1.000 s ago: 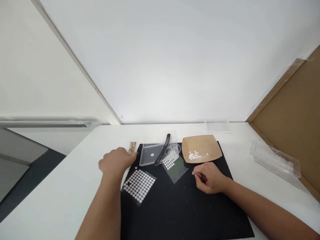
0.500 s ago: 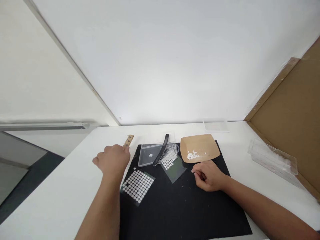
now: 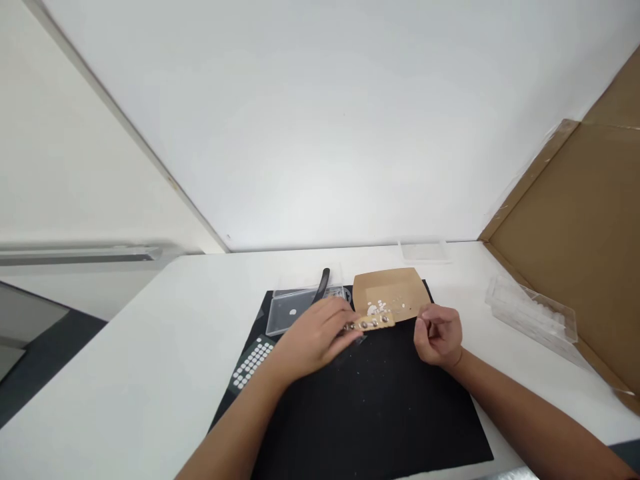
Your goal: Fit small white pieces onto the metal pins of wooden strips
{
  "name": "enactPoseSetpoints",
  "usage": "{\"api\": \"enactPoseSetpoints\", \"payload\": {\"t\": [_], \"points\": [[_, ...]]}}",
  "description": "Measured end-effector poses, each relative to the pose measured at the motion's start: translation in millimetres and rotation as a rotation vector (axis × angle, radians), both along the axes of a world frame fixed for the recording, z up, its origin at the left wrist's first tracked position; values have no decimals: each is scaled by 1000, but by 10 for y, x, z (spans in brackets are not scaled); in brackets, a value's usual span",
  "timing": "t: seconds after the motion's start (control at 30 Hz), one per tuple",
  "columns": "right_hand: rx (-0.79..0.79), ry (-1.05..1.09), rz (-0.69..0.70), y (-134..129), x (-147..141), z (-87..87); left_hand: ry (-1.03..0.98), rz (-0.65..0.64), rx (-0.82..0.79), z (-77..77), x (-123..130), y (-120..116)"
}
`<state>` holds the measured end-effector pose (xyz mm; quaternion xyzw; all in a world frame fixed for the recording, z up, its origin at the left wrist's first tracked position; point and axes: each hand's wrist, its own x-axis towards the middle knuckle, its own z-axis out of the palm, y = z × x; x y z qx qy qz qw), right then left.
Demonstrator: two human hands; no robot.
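Observation:
My left hand (image 3: 315, 337) pinches a narrow tan strip (image 3: 374, 323) bearing several small shiny metal pieces, held above the black mat (image 3: 370, 413) at the near edge of the brown paper tray (image 3: 387, 279). Inside the tray lie small white bits (image 3: 379, 308). Beside its right corner is my right hand (image 3: 440, 337), thumb and fingertips pressed together; whatever they may hold is too small to make out. A sheet of white round dots (image 3: 250, 363) is partly covered by my left forearm. The second dotted sheet is hidden behind my left hand.
Behind my left hand sits an open clear plastic box (image 3: 280, 315), with a black curved handle (image 3: 323, 283) across it. A clear lid (image 3: 424, 252) lies near the wall. Another clear box (image 3: 533, 310) stands at right, before a cardboard panel (image 3: 575, 213).
My left hand has brought the strip from the far left of the table rightward to the tray's front edge. My right hand has risen slightly and moved right. The view has shifted a little.

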<state>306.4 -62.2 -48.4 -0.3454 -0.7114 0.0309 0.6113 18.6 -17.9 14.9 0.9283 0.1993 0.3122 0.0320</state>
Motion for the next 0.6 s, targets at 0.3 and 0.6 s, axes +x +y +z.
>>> {"api": "enactPoseSetpoints", "payload": {"t": [0.3, 0.6], "points": [[-2, -4, -49, 31, 68, -39, 280, -100, -184, -206, 272, -191], [-219, -387, 153, 73, 103, 198, 381, -71, -224, -358, 279, -149]]}}
